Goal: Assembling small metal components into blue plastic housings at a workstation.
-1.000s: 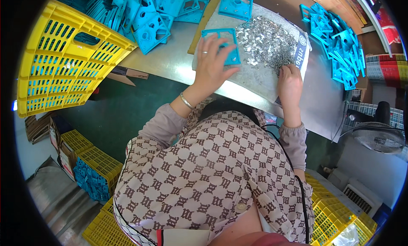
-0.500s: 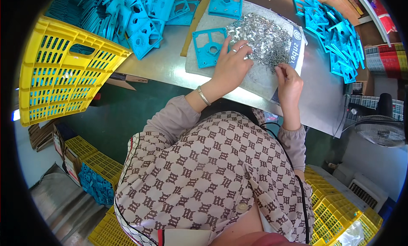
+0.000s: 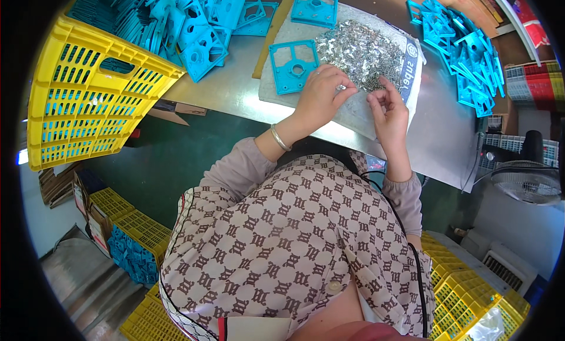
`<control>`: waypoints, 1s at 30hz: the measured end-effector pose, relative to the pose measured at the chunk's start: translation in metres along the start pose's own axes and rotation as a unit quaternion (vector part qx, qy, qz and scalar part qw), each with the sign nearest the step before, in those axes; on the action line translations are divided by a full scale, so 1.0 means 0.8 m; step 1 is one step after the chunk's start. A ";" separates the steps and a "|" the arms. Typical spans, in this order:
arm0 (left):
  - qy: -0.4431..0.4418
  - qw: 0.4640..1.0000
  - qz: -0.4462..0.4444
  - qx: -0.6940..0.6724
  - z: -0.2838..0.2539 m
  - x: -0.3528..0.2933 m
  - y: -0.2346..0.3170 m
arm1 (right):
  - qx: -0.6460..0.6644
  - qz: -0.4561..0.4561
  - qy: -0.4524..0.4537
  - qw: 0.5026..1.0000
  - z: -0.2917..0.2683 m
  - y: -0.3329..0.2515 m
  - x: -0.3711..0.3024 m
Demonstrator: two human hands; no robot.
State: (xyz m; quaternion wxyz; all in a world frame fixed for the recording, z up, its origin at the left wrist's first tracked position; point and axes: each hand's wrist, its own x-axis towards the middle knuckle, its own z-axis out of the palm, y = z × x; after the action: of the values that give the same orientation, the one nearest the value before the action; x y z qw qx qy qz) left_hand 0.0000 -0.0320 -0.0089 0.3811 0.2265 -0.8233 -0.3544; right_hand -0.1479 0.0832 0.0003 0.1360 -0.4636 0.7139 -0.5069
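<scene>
My left hand (image 3: 323, 92) is closed in a pinch at the near side of a pile of small shiny metal parts (image 3: 353, 46). A bright small metal piece (image 3: 341, 87) shows at its fingertips; its exact shape is too small to tell. To the right, my right hand (image 3: 391, 112) is raised, palm partly turned left, with thumb and forefinger apart and the other fingers curled. Left of the pile lies a turquoise plastic frame (image 3: 289, 82) with a round hole, close to my left hand. Another turquoise frame (image 3: 315, 11) lies farther back.
A pale printed sack (image 3: 412, 76) lies under the pile on the metal table (image 3: 223, 96). Turquoise frames are heaped at the far left (image 3: 203, 52) and far right (image 3: 462, 52). A yellow crate (image 3: 106, 35) stands at the left edge. A fan (image 3: 527, 182) is at the right.
My right hand has drawn back from the pile toward the left hand, its thumb and forefinger parting. My left hand has come off the pile, slightly nearer me, its fingers now pinched.
</scene>
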 end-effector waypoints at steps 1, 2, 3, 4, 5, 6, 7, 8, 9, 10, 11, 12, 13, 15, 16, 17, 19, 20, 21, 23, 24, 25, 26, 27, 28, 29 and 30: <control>-0.009 1.000 -0.008 -0.017 0.000 0.000 0.000 | 0.023 0.017 0.001 1.000 0.000 0.007 -0.002; -0.010 1.000 -0.007 -0.018 0.002 0.000 -0.001 | 0.046 0.034 0.002 0.998 0.000 0.011 -0.004; -0.007 0.999 -0.015 -0.044 0.004 -0.001 -0.002 | 0.045 0.034 0.002 0.998 -0.002 0.007 -0.002; -0.004 0.997 -0.023 -0.071 0.006 -0.002 -0.002 | 0.023 -0.020 -0.022 0.999 -0.006 0.001 0.001; -0.004 0.997 -0.023 -0.071 0.007 -0.002 -0.003 | 0.002 -0.073 -0.045 0.996 -0.008 -0.003 0.002; -0.011 0.996 -0.031 -0.085 0.007 -0.002 -0.002 | 0.001 -0.073 -0.044 0.996 -0.007 -0.003 0.002; -0.018 0.994 -0.039 -0.100 0.008 -0.001 -0.002 | 0.021 -0.050 -0.041 0.998 -0.006 -0.004 0.001; -0.018 0.994 -0.039 -0.100 0.008 -0.001 0.000 | 0.040 -0.026 -0.037 0.998 -0.005 -0.004 0.000; -0.023 0.993 -0.037 -0.110 0.008 -0.001 0.001 | 0.040 -0.026 -0.037 0.998 -0.005 -0.005 0.000; -0.027 0.992 -0.036 -0.121 0.008 -0.001 0.002 | 0.053 -0.041 -0.044 0.997 -0.006 -0.007 0.001; -0.027 0.992 -0.036 -0.121 0.008 -0.001 0.002 | 0.065 -0.055 -0.051 0.995 -0.007 -0.008 0.002; -0.035 0.992 -0.033 -0.116 0.007 -0.002 0.001 | 0.065 -0.056 -0.052 0.995 -0.007 -0.010 0.001; -0.044 0.992 -0.031 -0.111 0.006 -0.003 0.001 | 0.098 -0.038 -0.052 0.993 -0.007 -0.012 0.000; -0.050 0.992 -0.036 -0.110 0.002 -0.002 0.003 | 0.130 -0.022 -0.053 0.990 -0.007 -0.013 -0.001; -0.057 0.992 -0.041 -0.108 0.001 -0.002 0.004 | 0.201 0.025 -0.054 0.978 -0.007 -0.010 -0.002; -0.056 0.992 -0.041 -0.109 0.000 -0.001 0.005 | 0.270 0.072 -0.055 0.959 -0.007 -0.009 -0.002; -0.083 0.986 -0.083 -0.118 -0.002 -0.002 0.006 | 0.285 0.074 -0.053 0.954 -0.007 -0.010 -0.002; -0.083 0.986 -0.083 -0.118 -0.002 -0.002 0.006 | 0.300 0.076 -0.051 0.950 -0.007 -0.010 -0.002; -0.091 0.981 -0.103 -0.134 -0.001 -0.003 0.006 | 0.300 0.076 -0.051 0.950 -0.007 -0.010 -0.003; -0.098 0.976 -0.123 -0.149 0.000 -0.005 0.007 | 0.308 0.081 -0.055 0.946 -0.008 -0.010 -0.003; -0.088 0.977 -0.123 -0.149 0.001 -0.006 0.008 | 0.307 0.082 -0.055 0.947 -0.009 -0.011 -0.003; -0.077 0.978 -0.124 -0.148 0.002 -0.006 0.008 | 0.298 0.080 -0.060 0.949 -0.010 -0.015 -0.003; -0.077 0.978 -0.125 -0.149 0.004 -0.007 0.007 | 0.290 0.078 -0.066 0.952 -0.010 -0.016 -0.002; -0.044 0.993 -0.064 -0.091 0.006 -0.008 0.005 | 0.290 0.078 -0.065 0.952 -0.011 -0.015 -0.003; -0.012 0.999 -0.002 -0.032 0.007 -0.010 0.005 | 0.279 0.080 -0.066 0.955 -0.012 -0.011 -0.002; -0.012 0.999 -0.003 -0.032 0.007 -0.011 0.004 | 0.269 0.082 -0.067 0.957 -0.012 -0.008 -0.002; 0.007 1.000 0.019 0.004 0.007 -0.012 0.005 | 0.269 0.082 -0.067 0.957 -0.012 -0.004 -0.001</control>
State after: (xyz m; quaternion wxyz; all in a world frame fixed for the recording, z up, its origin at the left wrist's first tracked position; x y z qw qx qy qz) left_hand 0.0007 -0.0207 -0.0132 0.3927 0.2152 -0.8260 -0.3423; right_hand -0.1522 0.0896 0.0074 0.3439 -0.3826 0.5761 -0.6352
